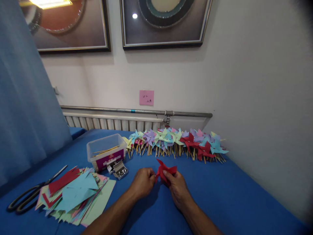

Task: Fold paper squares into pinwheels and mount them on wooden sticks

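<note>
Above the blue tabletop, my right hand (179, 188) is closed on a red paper pinwheel (164, 172), its thumb pressed near the folded middle. My left hand (143, 181) is closed too, thumb and fingers pinched together at the pinwheel's left blade. Whether anything small also sits in that pinch is hidden. Left of my hands stands a small open box of metal tacks (120, 170). Behind it is a clear plastic tub (109, 147) with thin wooden sticks (106, 150) inside.
A loose pile of coloured paper pieces (78, 192) lies at left, with black-handled scissors (34, 192) beside it. Many finished pinwheels on sticks (171, 140) line the back edge. Behind are a radiator (114, 123) and a wall; a blue curtain (26, 98) hangs at left.
</note>
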A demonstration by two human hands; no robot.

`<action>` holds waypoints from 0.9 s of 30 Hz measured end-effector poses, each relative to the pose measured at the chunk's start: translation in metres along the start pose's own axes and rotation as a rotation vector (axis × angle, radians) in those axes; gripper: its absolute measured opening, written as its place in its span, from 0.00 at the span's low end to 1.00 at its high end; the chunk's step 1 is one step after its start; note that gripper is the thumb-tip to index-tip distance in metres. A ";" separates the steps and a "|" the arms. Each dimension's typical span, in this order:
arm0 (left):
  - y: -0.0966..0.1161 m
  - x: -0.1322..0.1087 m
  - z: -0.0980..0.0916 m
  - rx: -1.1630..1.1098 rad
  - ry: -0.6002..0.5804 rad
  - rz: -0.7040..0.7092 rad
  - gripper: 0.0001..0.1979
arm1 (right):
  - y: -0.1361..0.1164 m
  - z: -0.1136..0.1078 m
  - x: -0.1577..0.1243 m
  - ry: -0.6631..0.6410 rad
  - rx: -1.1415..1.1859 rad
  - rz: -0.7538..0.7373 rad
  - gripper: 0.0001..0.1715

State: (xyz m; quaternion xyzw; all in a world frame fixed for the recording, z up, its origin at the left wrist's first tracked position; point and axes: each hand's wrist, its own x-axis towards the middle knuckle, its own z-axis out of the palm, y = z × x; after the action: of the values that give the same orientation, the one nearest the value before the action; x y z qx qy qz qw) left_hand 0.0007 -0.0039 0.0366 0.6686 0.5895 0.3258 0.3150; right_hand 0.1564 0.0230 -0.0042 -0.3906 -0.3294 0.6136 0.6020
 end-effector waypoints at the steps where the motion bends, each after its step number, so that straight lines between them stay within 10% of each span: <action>1: 0.000 0.000 0.000 0.002 0.001 0.003 0.10 | 0.000 0.000 0.000 -0.003 -0.001 0.003 0.22; 27: -0.004 0.001 0.004 0.078 0.033 0.041 0.08 | 0.009 -0.007 0.008 0.015 -0.047 -0.033 0.21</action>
State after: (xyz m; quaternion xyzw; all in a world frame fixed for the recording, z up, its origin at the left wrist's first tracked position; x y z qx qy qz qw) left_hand 0.0017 -0.0026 0.0309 0.6867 0.5932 0.3201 0.2722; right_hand 0.1582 0.0298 -0.0163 -0.4036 -0.3455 0.5929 0.6051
